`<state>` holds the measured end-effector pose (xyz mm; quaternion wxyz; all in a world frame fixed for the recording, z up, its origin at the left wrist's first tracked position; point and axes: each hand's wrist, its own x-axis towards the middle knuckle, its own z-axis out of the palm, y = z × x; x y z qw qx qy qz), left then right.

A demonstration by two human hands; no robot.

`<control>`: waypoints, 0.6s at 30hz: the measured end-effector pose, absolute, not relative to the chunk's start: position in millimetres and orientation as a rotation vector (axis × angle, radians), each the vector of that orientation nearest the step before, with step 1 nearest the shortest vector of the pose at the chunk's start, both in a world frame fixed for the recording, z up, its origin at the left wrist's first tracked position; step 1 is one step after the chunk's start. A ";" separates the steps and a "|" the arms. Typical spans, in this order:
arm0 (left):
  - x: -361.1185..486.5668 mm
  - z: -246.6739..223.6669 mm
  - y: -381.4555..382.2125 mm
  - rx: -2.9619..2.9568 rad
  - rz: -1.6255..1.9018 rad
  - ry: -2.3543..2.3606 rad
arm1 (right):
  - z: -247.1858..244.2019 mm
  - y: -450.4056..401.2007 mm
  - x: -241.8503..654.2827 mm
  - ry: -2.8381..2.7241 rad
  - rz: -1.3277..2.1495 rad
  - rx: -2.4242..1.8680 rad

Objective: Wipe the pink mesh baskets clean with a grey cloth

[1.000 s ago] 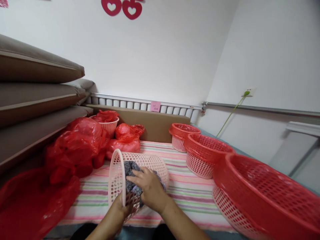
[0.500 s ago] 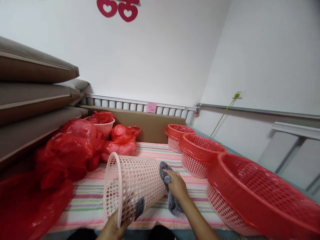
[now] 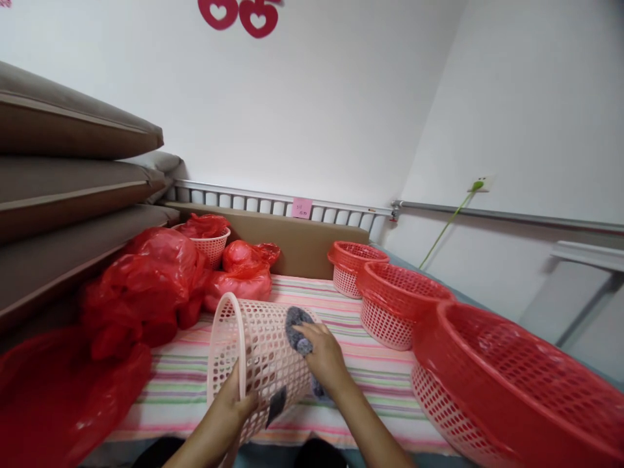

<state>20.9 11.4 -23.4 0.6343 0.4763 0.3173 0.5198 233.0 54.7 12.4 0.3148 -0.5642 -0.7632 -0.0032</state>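
A pale pink perforated plastic basket [image 3: 263, 338] lies tilted on its side above the striped sheet [image 3: 385, 409], its mouth turned to the left. My left hand [image 3: 234, 403] grips the rim, thumb outside and fingers inside the mouth. A dark grey label sits on the basket's near side. With my right hand [image 3: 324, 357] I press a grey cloth [image 3: 296, 325] against the basket's outer wall toward its base. Part of the cloth hangs down behind the hand and is partly hidden.
Three baskets lined with red bags [image 3: 397, 286] stand in a row along the right. Red plastic bags [image 3: 146, 286] pile up at the left, beside a bag-filled pink basket [image 3: 212, 247]. Grey cushions [image 3: 73, 175] are stacked at far left. A radiator [image 3: 234, 198] runs behind.
My right hand and the cloth have slid left along the basket's wall, away from its base. My left hand has moved up the rim. The view has shifted slightly.
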 end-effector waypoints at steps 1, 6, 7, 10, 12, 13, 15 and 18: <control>20.9 -27.1 11.8 1.094 1.194 0.714 | 19.2 51.0 216.5 -2.043 0.015 -1.424; 20.0 -35.2 20.8 1.134 1.304 0.660 | 37.5 28.7 145.7 -2.088 0.079 -1.198; 20.0 -35.5 22.0 1.137 1.336 0.671 | 37.7 25.7 138.0 -2.079 0.085 -1.176; 20.6 -36.5 20.6 1.142 1.351 0.714 | 34.2 24.6 131.8 -2.062 0.065 -1.158; 21.0 -38.2 16.0 1.129 1.314 0.732 | 30.0 30.7 141.6 -2.074 0.038 -1.163; 21.1 -39.6 13.2 1.113 1.292 0.739 | 27.6 35.6 150.4 -2.072 0.024 -1.181; 20.6 -43.3 8.3 1.078 1.256 0.747 | 21.9 48.0 174.9 -2.031 -0.007 -1.268; 17.3 -52.6 4.3 1.115 1.172 0.731 | 10.0 67.4 221.1 -1.881 -0.055 -1.509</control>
